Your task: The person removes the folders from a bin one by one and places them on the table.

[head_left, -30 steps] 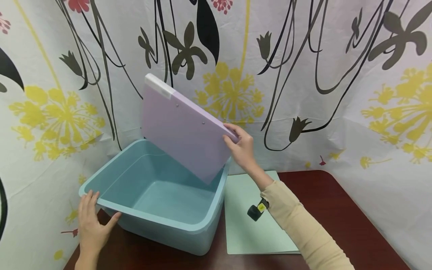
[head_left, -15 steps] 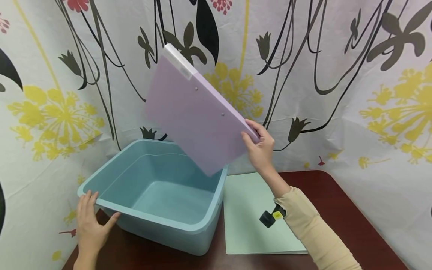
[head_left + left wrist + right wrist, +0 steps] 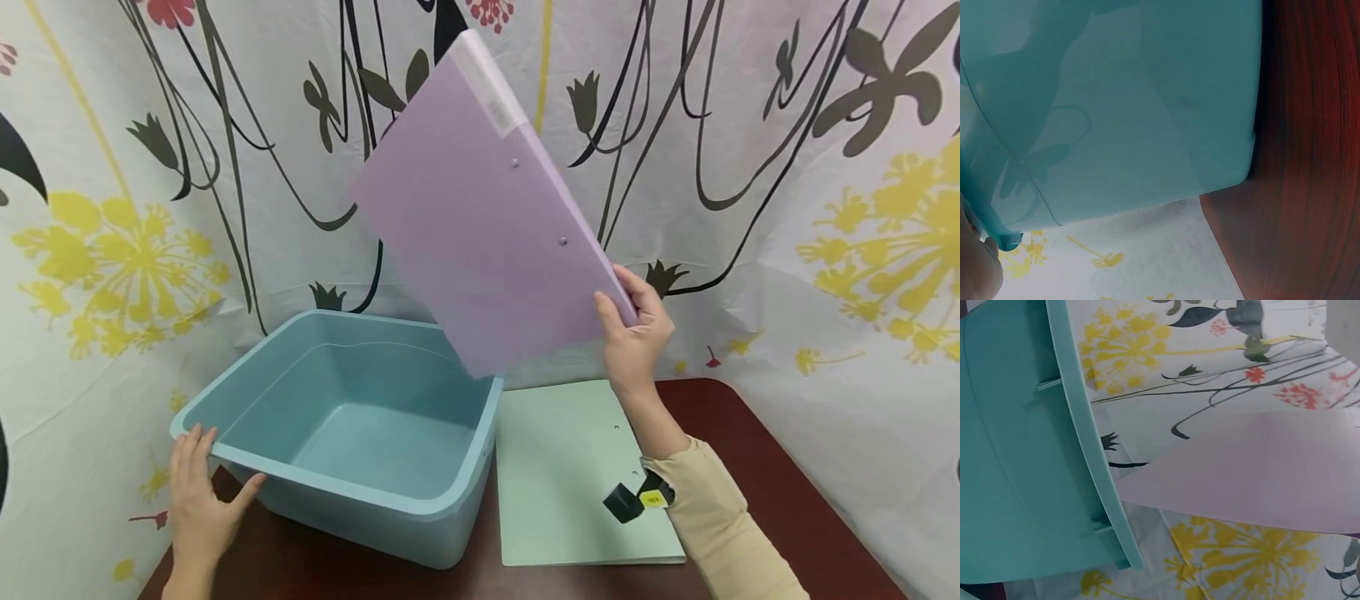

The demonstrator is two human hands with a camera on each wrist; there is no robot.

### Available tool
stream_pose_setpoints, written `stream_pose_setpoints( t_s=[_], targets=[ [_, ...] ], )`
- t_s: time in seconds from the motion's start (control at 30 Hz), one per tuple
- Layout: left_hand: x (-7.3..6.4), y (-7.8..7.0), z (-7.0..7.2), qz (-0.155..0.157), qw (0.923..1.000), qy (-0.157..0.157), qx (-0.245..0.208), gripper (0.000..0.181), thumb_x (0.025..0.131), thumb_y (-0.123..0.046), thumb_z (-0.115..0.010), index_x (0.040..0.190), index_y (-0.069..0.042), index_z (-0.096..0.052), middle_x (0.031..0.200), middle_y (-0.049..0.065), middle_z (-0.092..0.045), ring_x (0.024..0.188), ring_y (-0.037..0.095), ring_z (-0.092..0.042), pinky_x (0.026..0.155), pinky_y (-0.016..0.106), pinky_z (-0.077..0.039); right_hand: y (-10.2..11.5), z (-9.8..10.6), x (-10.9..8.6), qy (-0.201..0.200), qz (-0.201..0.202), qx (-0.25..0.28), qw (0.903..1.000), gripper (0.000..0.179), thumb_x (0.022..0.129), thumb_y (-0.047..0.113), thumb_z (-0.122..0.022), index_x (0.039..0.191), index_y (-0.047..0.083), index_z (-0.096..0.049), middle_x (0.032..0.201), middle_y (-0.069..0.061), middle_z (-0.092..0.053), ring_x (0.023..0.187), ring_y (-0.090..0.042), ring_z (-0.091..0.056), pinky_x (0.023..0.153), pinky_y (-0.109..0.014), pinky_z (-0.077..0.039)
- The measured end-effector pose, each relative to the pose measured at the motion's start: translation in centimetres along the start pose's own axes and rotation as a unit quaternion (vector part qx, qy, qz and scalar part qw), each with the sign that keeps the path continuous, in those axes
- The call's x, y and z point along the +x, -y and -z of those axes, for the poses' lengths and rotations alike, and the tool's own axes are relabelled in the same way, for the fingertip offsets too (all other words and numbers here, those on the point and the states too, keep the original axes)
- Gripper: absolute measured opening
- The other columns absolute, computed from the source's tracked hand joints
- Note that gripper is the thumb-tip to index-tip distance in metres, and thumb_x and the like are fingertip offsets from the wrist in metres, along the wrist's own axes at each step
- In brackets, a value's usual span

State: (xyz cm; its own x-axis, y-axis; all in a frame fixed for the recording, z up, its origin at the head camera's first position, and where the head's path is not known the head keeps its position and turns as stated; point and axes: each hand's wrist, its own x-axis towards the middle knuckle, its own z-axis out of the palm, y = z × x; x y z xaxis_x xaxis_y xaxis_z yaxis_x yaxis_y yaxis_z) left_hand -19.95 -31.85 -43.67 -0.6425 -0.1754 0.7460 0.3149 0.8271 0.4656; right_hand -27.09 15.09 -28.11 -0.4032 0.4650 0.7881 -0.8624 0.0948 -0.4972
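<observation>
The fingers (image 3: 636, 287) of the right hand (image 3: 637, 343) pinch the lilac folder (image 3: 491, 221) by its lower right end, with the thumb lying across the near face and the other fingers along the spine edge. The left hand (image 3: 199, 500) lies at the near left corner of the blue bin (image 3: 352, 508), its fingers fairly straight and touching the rim, its thumb spread apart along the outer wall. A second ago the folder hung low and slanted over the bin, its bottom corner in front of the bin's right inner wall; now it is raised well above, turned more steeply, and carried to the right. Its white strip (image 3: 489, 83), earlier just above the bin's back edge, has climbed near the top of the head view. The bottom corner now appears just by the back right part of the rim; whether the two touch cannot be told, and in the right wrist view the corner also lines up beside the rim. The right hand has shifted rightward with the folder, its sleeve (image 3: 727, 521) and black wrist camera (image 3: 624, 502) following, so two small studs show on the pale green folder (image 3: 562, 500), which lies flat on the dark red table (image 3: 765, 483) beside the bin. The left hand and the bin have stayed nearly where they were.
</observation>
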Motion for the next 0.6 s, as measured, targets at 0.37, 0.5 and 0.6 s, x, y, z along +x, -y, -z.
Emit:
stream_pose_setpoints(
  t_s=[0.37,0.5,0.6],
  targets=[
    [-0.1,-0.1,0.0,-0.003,1.0,-0.002,0.0,0.097,0.071,-0.066,-0.06,0.135,0.002,-0.037,0.141,0.028,-0.028,0.136,0.041,-0.015,0.108,0.058,-0.008,-0.4,3.4,0.9,-0.055,-0.011,0.054,0.997,0.033,0.072,-0.012,-0.063,0.105,-0.006,-0.064,0.091,-0.004,-0.068,0.083,-0.015,-0.062,0.072,-0.02,-0.049],
    [-0.1,-0.1,0.0,-0.002,1.0,0.0,0.0,0.097,0.071,-0.066,-0.06,0.135,0.002,-0.036,0.141,0.028,-0.028,0.136,0.041,-0.015,0.108,0.059,-0.009,-0.3,4.7,1.1,-0.078,-0.013,0.079,0.9937,0.033,0.071,-0.015,-0.062,0.103,-0.007,-0.064,0.089,-0.007,-0.068,0.08,-0.016,-0.062,0.07,-0.02,-0.05],
    [-0.1,-0.1,0.0,0.003,1.0,0.004,0.0,0.095,0.071,-0.062,-0.063,0.136,0.001,-0.036,0.142,0.027,-0.028,0.137,0.039,-0.014,0.108,0.058,-0.009,-0.1,5.8,1.2,-0.095,-0.012,0.086,0.9918,0.033,0.07,-0.016,-0.061,0.102,-0.008,-0.064,0.088,-0.009,-0.068,0.079,-0.016,-0.062,0.069,-0.02,-0.049]
  ],
)
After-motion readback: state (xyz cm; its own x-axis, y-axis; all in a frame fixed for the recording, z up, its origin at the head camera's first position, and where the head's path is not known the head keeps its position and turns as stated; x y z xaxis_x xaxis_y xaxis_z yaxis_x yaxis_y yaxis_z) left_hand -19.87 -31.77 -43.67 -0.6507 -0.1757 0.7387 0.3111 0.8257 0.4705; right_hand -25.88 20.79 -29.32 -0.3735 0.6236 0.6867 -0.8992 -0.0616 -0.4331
